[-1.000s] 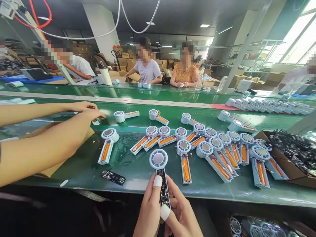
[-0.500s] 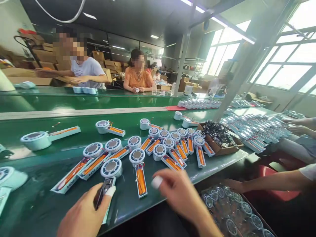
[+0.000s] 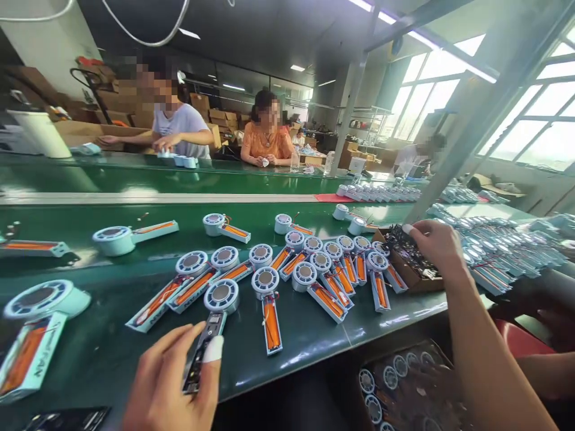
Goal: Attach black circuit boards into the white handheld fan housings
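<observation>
My left hand (image 3: 173, 380) grips the handle of a pale blue handheld fan (image 3: 221, 296) at the table's near edge. A narrow black circuit board (image 3: 203, 353) lies along that handle, under my fingers and thumb. A white cover sits on the thumb tip. My right hand (image 3: 438, 242) is at a cardboard box (image 3: 415, 281) heaped with black circuit boards (image 3: 402, 239). Its thumb, also white-tipped, touches or hovers over the pile, while the other fingers are mostly hidden. Just right of the held fan, another fan (image 3: 271, 323) shows an orange battery in its open handle.
Several open-handled fans (image 3: 321, 287) crowd the middle of the green table (image 3: 309, 353). Another fan (image 3: 40, 323) lies at left, above a black board (image 3: 67, 419). Below the edge stands a box of round-headed parts (image 3: 390, 377). Rows of fans (image 3: 498, 245) and a metal post (image 3: 449, 161) are at right. Co-workers sit opposite.
My right hand has moved from beside the near fans to the box of boards, up and right. The board under my left hand now lies more fully along the handle. The view has shifted left.
</observation>
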A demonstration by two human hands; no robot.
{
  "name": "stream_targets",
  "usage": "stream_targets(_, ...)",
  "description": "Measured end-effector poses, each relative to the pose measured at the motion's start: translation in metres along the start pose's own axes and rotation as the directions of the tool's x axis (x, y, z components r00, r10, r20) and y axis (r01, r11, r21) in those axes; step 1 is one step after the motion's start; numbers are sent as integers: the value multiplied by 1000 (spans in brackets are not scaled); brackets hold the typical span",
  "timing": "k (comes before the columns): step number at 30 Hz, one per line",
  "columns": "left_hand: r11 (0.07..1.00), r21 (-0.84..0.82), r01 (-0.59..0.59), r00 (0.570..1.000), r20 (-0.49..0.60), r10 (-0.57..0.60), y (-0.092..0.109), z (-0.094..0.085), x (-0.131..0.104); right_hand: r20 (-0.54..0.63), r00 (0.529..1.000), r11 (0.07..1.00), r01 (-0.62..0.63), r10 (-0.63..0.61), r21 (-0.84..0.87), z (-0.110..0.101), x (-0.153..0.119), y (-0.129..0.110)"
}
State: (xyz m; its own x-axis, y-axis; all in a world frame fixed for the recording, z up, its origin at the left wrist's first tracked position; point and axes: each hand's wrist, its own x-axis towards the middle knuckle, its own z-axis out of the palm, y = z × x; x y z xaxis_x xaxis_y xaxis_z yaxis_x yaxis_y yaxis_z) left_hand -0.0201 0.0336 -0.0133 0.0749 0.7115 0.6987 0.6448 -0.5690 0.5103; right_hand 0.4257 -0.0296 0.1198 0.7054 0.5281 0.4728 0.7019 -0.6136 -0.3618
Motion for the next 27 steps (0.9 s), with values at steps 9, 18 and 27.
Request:
stream_targets(9, 926, 18, -376, 917, 149, 370, 55, 12, -10, 530, 601, 606, -94, -598, 790, 18, -180, -134)
stream_targets(18, 986, -95, 140, 945, 310, -104, 36, 12, -36, 339, 674, 726, 441, -656, 528, 84, -194, -157)
stream_targets(27, 948, -157, 277, 902, 382, -200, 36, 10, -36, 351, 643, 660, 329, -680, 675, 71, -207, -147)
